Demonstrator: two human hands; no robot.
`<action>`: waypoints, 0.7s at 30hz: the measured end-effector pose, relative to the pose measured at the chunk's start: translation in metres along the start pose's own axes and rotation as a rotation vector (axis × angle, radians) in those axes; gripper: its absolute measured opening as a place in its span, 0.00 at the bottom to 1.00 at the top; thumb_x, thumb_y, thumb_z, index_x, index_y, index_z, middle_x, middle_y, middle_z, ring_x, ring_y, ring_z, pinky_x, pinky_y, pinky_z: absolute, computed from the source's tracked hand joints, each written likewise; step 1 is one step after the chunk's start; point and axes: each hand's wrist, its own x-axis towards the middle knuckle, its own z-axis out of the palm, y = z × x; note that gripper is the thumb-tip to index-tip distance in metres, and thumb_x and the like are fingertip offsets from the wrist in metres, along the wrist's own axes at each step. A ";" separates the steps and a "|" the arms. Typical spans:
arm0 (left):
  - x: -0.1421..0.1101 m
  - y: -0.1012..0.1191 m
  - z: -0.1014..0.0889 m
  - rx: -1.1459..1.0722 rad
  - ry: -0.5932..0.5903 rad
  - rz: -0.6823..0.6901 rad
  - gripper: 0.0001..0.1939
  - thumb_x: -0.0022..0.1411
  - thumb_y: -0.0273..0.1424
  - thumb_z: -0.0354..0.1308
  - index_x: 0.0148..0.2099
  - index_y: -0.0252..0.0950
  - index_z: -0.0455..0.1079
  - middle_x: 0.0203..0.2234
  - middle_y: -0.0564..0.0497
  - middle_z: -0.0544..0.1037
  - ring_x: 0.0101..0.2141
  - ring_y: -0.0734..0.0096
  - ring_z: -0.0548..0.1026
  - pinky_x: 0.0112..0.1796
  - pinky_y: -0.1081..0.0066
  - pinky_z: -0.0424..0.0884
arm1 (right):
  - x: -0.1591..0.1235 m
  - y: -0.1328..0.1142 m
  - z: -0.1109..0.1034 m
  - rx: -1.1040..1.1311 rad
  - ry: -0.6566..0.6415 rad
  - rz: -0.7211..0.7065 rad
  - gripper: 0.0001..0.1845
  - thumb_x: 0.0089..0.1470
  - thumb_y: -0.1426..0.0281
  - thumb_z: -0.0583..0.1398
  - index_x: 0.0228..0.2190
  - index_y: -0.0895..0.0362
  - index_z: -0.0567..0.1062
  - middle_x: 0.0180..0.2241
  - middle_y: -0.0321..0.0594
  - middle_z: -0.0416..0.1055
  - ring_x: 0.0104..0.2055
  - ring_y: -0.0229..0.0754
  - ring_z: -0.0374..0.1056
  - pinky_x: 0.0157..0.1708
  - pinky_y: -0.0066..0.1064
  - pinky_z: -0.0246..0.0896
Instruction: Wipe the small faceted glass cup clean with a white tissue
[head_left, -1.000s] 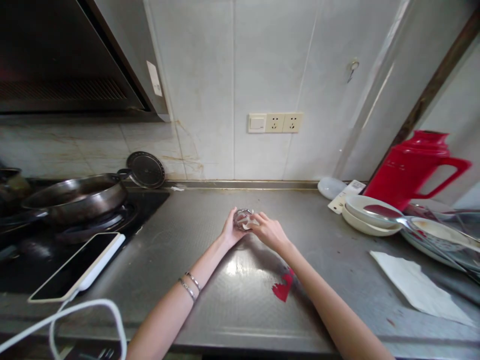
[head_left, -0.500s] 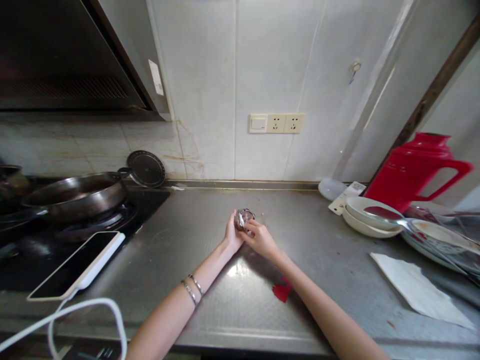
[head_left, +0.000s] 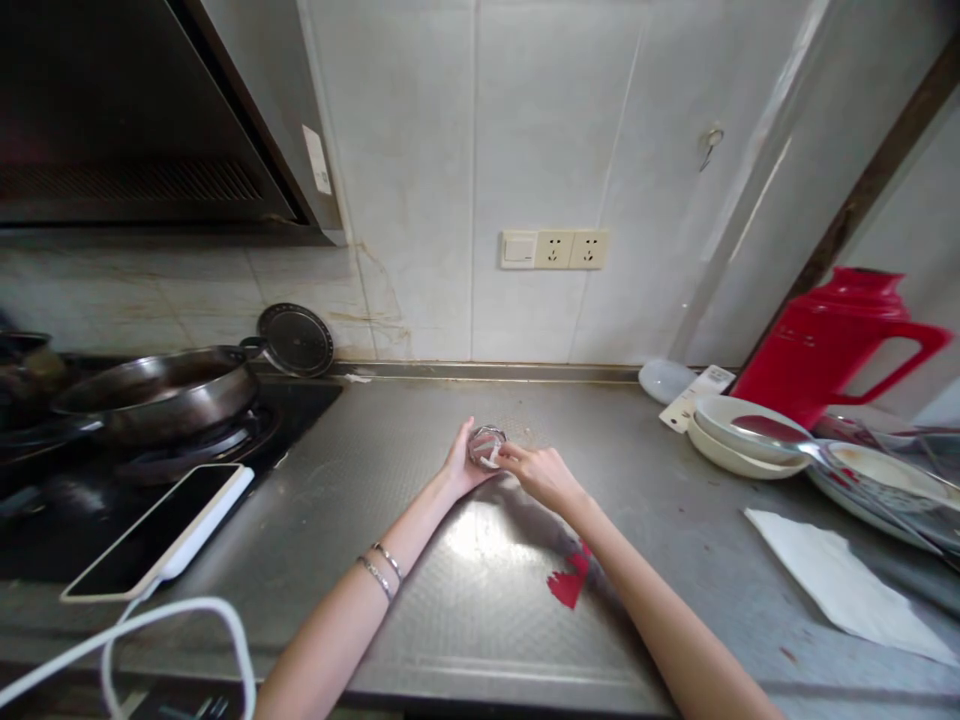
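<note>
My left hand cups a small round thing in crinkled silver foil just above the steel counter. Its face is pinkish brown inside a shiny rim; I cannot make out its exact kind. From the right, my right hand reaches in, thumb and fingertips pinched together at the near right edge of the round thing. A small whitish bit shows at those fingertips, too small to name surely. Below the right forearm, a torn red scrap lies on the counter.
On the left stand a steel pan on the stove and a phone with a white cable. Stacked bowls, a red thermos, plates and a white paper sheet sit to the right.
My right hand has drawn slightly to the right, from over the round thing to its edge. More of the pinkish-brown face shows now. My left hand still cups it.
</note>
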 end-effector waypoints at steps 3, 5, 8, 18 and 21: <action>0.003 -0.002 -0.001 0.061 0.037 -0.007 0.19 0.57 0.45 0.56 0.31 0.31 0.72 0.20 0.46 0.76 0.22 0.65 0.74 0.28 0.65 0.70 | 0.001 0.001 -0.001 -0.011 0.025 -0.014 0.21 0.57 0.79 0.50 0.48 0.49 0.69 0.50 0.42 0.68 0.46 0.43 0.68 0.35 0.28 0.62; 0.003 -0.004 0.000 0.031 0.009 0.028 0.15 0.58 0.40 0.56 0.33 0.31 0.72 0.21 0.48 0.77 0.22 0.67 0.74 0.28 0.67 0.70 | 0.003 -0.001 0.000 -0.015 0.045 0.009 0.20 0.56 0.79 0.50 0.47 0.51 0.70 0.50 0.42 0.68 0.47 0.44 0.67 0.35 0.28 0.62; 0.001 -0.007 0.003 -0.034 -0.014 0.075 0.13 0.59 0.37 0.55 0.32 0.31 0.72 0.22 0.48 0.77 0.22 0.69 0.74 0.27 0.70 0.69 | 0.005 -0.008 0.003 0.025 0.074 0.064 0.17 0.56 0.77 0.50 0.44 0.52 0.72 0.49 0.42 0.69 0.46 0.45 0.68 0.34 0.29 0.62; -0.001 -0.021 0.008 -0.067 -0.057 0.180 0.18 0.60 0.42 0.54 0.31 0.31 0.71 0.23 0.47 0.77 0.24 0.69 0.75 0.28 0.71 0.69 | 0.015 -0.028 0.021 0.681 0.306 0.131 0.06 0.50 0.72 0.54 0.26 0.58 0.72 0.28 0.39 0.72 0.29 0.37 0.68 0.29 0.24 0.60; -0.001 -0.023 0.007 -0.009 -0.101 0.124 0.20 0.60 0.45 0.53 0.32 0.31 0.71 0.22 0.47 0.76 0.23 0.68 0.74 0.25 0.71 0.68 | 0.018 -0.029 0.024 1.013 0.332 0.216 0.11 0.53 0.65 0.54 0.28 0.59 0.71 0.22 0.34 0.69 0.19 0.34 0.65 0.20 0.23 0.57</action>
